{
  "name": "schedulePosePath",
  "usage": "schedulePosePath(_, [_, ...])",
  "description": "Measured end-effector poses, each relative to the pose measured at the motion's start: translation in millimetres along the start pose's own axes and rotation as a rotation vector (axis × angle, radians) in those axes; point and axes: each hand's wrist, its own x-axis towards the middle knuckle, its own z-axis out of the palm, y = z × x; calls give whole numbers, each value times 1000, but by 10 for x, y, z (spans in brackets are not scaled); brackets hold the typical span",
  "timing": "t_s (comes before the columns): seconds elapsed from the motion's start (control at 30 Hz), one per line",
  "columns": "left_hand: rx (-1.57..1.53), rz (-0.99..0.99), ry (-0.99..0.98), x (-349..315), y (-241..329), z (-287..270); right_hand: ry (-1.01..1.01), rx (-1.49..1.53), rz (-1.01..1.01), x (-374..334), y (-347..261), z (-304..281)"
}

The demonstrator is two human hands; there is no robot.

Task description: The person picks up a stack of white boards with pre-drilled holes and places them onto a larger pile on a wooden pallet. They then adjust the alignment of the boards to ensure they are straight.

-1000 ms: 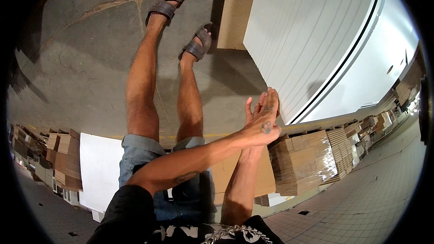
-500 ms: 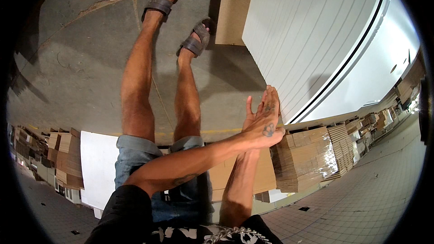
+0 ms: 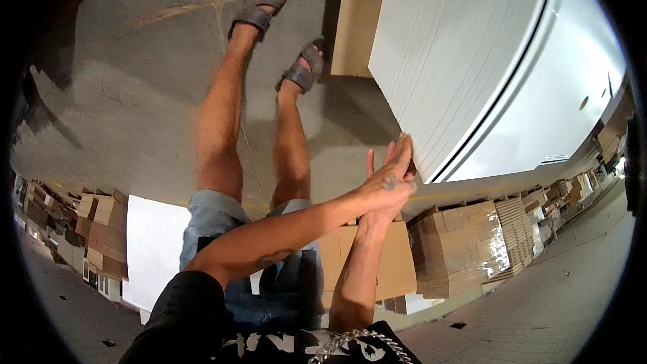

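Observation:
My left forearm crosses in front of my body, and my left hand (image 3: 386, 186), with a dark tattoo on its back, lies over my right hand (image 3: 381, 214). The two hands are pressed together, palm to palm as far as I can see, with fingers stretched out and nothing visible between them. Much of the right hand is hidden behind the left. Just beyond the fingertips is the near corner of a tall stack of white panels (image 3: 448, 61). Whether the fingertips touch that stack I cannot tell.
A brown board (image 3: 360, 20) stands against the stack's left side. Wrapped flat cardboard (image 3: 465, 246) and cardboard boxes (image 3: 104, 229) line the lower part of the view, with a white panel (image 3: 156, 253) at left. My sandalled feet (image 3: 261, 7) stand on the cracked concrete floor (image 3: 135, 108).
My hands stay together, and the left one has slid and turned slightly over the right. The view has shifted a little, so my legs and the stack appear farther right.

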Motion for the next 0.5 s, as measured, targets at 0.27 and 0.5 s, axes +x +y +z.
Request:
schedulePosePath(0.27, [29,142,404,-1279,-1053,-1235,-46,-376,370,-876,430,-677])
schedulePosePath(0.5, [-324,77,851,-3957,-1001,-2227,-146,-1053,307,-1591,363,-1289])
